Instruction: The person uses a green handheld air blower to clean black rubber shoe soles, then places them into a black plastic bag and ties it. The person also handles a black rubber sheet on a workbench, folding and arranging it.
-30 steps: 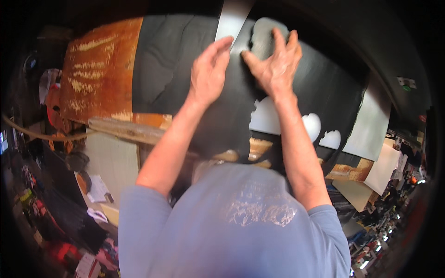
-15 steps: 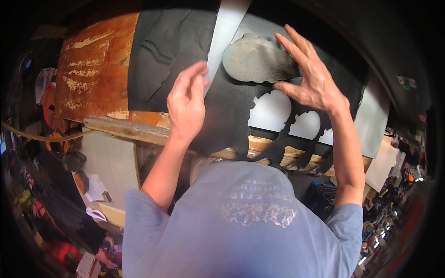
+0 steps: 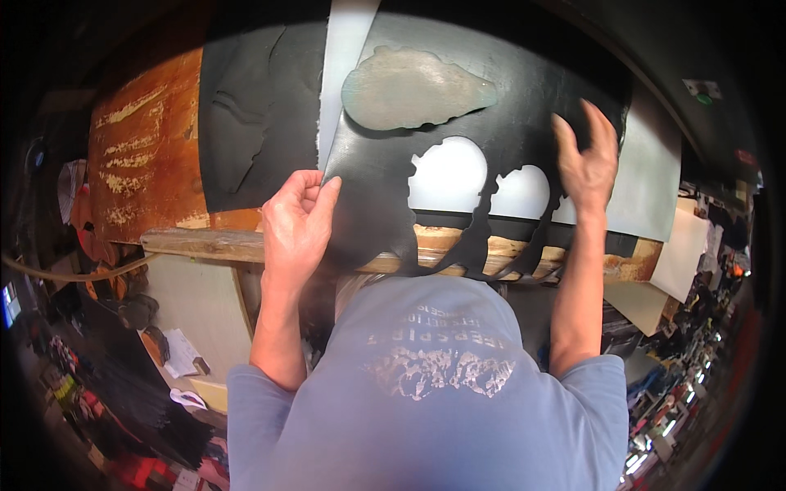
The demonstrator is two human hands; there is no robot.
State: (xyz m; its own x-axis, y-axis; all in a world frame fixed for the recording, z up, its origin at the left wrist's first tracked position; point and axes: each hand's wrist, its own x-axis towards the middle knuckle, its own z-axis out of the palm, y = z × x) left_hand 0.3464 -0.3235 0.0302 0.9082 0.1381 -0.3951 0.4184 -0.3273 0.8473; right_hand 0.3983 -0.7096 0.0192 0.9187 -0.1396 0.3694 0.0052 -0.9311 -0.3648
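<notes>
A large black sheet, leather-like, lies over the work surface with rounded, scalloped cut-outs along its near side. My left hand pinches the sheet's left edge between thumb and fingers. On top of the sheet rests a flat grey-green piece, rounded at the left, tapering to the right, with a wavy outline. Nothing touches this piece. My right hand is over the right part of the sheet, fingers apart and holding nothing; I cannot tell whether it touches the sheet.
Under the sheet is a pale board, seen through the cut-outs. Another black sheet lies left, beside a worn orange-brown board. A wooden rail borders the near side. A dark machine edge stands at the far right.
My left hand has come down and left and closed on the sheet's edge. My right hand has moved off the grey-green piece to the right. The whole view has shifted slightly.
</notes>
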